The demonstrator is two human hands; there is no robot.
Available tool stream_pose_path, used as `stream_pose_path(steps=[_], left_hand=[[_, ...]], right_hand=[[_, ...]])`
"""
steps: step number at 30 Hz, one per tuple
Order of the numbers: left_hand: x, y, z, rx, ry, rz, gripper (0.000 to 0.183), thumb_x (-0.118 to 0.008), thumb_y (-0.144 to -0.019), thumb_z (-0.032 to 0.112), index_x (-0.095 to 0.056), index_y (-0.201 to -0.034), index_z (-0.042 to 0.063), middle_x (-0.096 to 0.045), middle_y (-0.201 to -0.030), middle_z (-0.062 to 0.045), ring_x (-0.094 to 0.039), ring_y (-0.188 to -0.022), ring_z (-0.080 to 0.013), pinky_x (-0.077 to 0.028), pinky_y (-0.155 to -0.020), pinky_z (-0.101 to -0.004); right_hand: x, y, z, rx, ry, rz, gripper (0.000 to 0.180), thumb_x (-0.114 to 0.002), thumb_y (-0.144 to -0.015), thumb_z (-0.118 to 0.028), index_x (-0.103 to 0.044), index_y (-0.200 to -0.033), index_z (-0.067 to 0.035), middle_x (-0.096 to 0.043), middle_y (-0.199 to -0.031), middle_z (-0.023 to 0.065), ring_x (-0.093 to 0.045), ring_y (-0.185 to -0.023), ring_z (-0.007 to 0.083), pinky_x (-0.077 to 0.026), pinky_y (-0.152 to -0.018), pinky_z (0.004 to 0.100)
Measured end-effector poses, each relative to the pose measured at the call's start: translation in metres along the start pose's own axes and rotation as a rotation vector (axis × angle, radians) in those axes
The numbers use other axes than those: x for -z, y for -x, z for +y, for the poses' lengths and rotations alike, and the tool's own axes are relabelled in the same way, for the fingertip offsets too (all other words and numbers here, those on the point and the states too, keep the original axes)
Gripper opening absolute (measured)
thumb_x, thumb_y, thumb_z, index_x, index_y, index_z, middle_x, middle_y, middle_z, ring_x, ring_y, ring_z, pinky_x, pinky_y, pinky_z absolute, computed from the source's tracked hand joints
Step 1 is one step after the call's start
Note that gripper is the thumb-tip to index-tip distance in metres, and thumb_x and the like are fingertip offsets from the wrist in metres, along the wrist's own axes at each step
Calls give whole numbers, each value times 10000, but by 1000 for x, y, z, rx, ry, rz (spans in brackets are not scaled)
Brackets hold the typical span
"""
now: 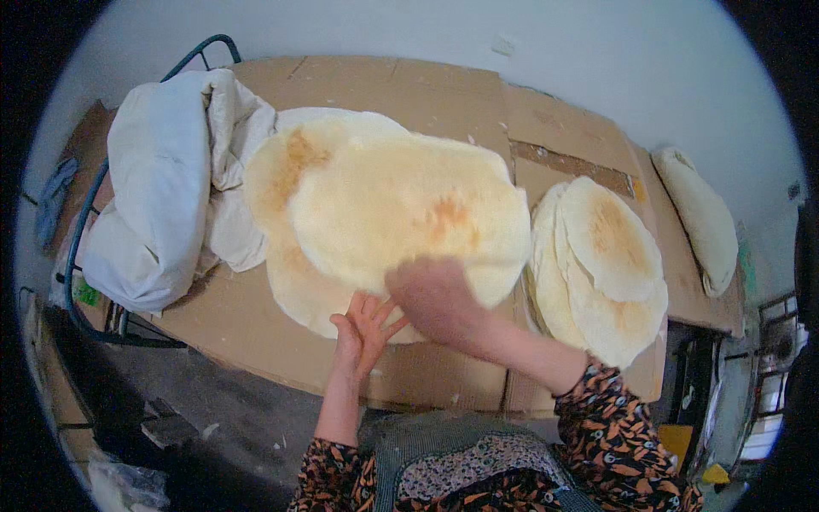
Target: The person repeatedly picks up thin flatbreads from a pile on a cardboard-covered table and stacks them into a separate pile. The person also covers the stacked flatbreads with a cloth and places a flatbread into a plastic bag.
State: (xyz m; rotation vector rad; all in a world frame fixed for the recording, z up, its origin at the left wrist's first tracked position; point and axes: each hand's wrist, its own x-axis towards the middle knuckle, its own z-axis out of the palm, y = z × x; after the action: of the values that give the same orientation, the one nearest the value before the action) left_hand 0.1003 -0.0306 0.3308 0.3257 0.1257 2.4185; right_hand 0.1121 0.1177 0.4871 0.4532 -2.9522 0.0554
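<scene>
Several large, thin round flatbreads [409,205] with browned patches overlap on the cardboard-covered table in front of me. My left hand [368,329] is at their near edge, palm up with its fingers spread, and holds nothing. Just right of it, my right hand [435,294] is blurred over the near edge of the top flatbread; its fingers look bent, and whether they grip anything cannot be told. A second pile of flatbreads [601,262], some folded or overlapping, lies to the right.
A bundled white cloth [160,192] rests at the table's left, beside a dark metal chair frame [86,211]. Cardboard [435,83] covers the tabletop. At the far right lies a rolled, pale cloth-like item [697,217]. A pale wall [409,25] stands behind.
</scene>
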Motion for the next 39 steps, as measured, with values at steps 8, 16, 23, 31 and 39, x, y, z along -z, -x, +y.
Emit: stream_pose_path(steps=[8, 16, 23, 31, 39], left_hand=[[38, 30, -40, 279, -517, 589, 373, -525, -871, 155, -424, -1190, -7, -524, -1163, -125, -534, -1045, -251, -441, -897, -403], [18, 19, -42, 230, -254, 487, 458, -388, -942, 323, -348, -1285, 21, -440, -1297, -122, -429, -1194, -269, -370, -983, -451], [26, 17, -40, 230, -312, 556, 423, -393, -942, 300, -364, -1262, 25, -477, -1245, -131, -484, -1131, -284, -433, -917, -457], [60, 13, -30, 101, -750, 963, 308, -574, -805, 25, -489, -1092, -45, -586, -1000, -157, -598, -883, -287, -521, -746, -428], [97, 24, 33, 96, -843, 801, 415, -570, -778, -40, -425, -1166, -61, -554, -1088, -185, -566, -973, -295, -499, -804, -456]], right_hand=[[-149, 114, 18, -301, -756, -268, 809, -665, -711, -452, -336, -1320, -33, -389, -1298, 226, -403, -1174, 380, -351, -974, 425], [-156, 122, 11, -269, -833, -77, 780, -686, -724, -358, -319, -1328, -29, -369, -1320, 231, -372, -1216, 359, -312, -1013, 389], [-157, 124, 16, -200, -781, 46, 631, -603, -773, -402, -422, -1261, -45, -497, -1210, 204, -480, -1119, 341, -384, -937, 420], [-141, 112, 14, -566, -684, 10, 257, -470, -836, -255, -609, -865, -41, -615, -830, 181, -587, -819, 352, -454, -745, 440], [-78, 87, 117, -766, -567, 397, 264, -522, -782, -249, -606, -724, -5, -583, -740, 208, -571, -745, 361, -435, -681, 446]])
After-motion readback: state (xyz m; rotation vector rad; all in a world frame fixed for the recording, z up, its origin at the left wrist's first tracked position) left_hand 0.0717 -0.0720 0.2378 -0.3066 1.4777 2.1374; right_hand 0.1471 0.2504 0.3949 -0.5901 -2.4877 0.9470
